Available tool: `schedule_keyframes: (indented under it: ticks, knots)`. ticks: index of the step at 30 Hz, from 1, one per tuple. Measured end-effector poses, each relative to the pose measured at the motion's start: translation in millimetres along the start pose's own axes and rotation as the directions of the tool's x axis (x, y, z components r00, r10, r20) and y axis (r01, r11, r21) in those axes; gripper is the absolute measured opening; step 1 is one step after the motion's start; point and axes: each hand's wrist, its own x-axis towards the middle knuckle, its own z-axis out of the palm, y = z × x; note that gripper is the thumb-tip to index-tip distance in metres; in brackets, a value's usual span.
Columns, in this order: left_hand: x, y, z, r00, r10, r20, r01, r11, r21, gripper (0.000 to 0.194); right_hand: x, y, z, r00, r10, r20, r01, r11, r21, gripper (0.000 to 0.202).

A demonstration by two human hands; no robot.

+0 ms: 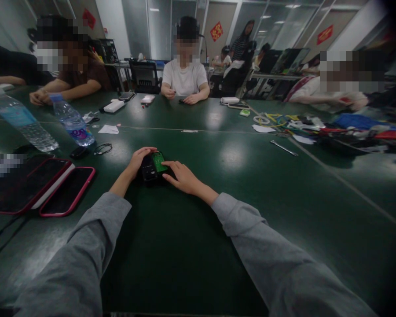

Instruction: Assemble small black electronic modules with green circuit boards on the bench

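A small black device (149,171) with a bright green panel (159,161) lies on the dark green table in front of me. Whether the panel is a lit screen or a circuit board, I cannot tell. My left hand (140,159) curls round the device's left and far side, fingers over its top edge. From the right, my right hand (181,175) reaches in with its fingers stretched out. Its index fingertip touches the green panel, and the thumb, held apart, is by the lower right corner of the device.
Left of me are two phones in red cases, one (67,191) nearer, plus a water bottle (73,119) and a cable loop (103,149). A wrench (284,148) lies right, before a heap of cables (336,132). Several people sit round the table, one (185,79) opposite.
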Motion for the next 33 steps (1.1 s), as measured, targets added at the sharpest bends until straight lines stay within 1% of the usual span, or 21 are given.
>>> schedule_keyframes:
  ticks: [5,8,11,13,14,17,19,26,29,33]
  knots:
    - [-1,2,0.5,1.0,0.004,0.011,-0.004,1.0,0.016,0.03,0,1,0,1.0,0.009,0.005,-0.01,1.0,0.011,0.05]
    - [-4,6,1.6,0.999,-0.002,0.043,0.0,0.998,0.058,0.031,0,1,1,1.0,0.02,0.0,-0.02,1.0,0.012,0.049]
    - [-6,8,4.8,0.987,-0.05,0.151,0.036,0.995,0.097,0.039,0,1,2,0.999,0.033,-0.008,-0.033,0.999,-0.001,0.048]
    - [-5,6,8.2,0.973,-0.061,0.223,0.045,0.996,0.075,0.044,0,0,3,0.999,0.038,-0.02,-0.039,0.999,-0.015,0.048]
    - [-4,5,9.9,0.97,-0.049,0.239,0.038,0.998,0.05,0.045,0,-1,3,0.999,0.042,-0.026,-0.042,0.999,-0.02,0.048]
    - [0,-1,13.9,0.977,0.01,0.212,-0.008,1.0,-0.011,0.044,1,-1,3,0.999,0.045,-0.022,-0.046,0.998,-0.032,0.049]
    - [2,-4,14.8,0.983,0.023,0.181,-0.019,1.0,-0.021,0.041,1,-1,4,0.999,0.045,-0.015,-0.045,0.998,-0.032,0.048]
    - [2,-7,11.9,0.993,0.033,0.11,-0.033,0.999,-0.002,0.04,1,4,7,0.999,0.037,-0.038,-0.036,0.999,0.013,0.046]
    - [3,-9,9.5,0.995,0.012,0.097,-0.012,1.0,-0.006,0.039,2,6,8,0.998,0.043,-0.04,-0.043,0.999,0.007,0.046]
    - [7,-13,6.0,0.997,-0.007,0.075,0.009,1.0,-0.024,0.033,2,6,9,0.997,0.058,-0.053,-0.058,0.998,0.001,0.045]
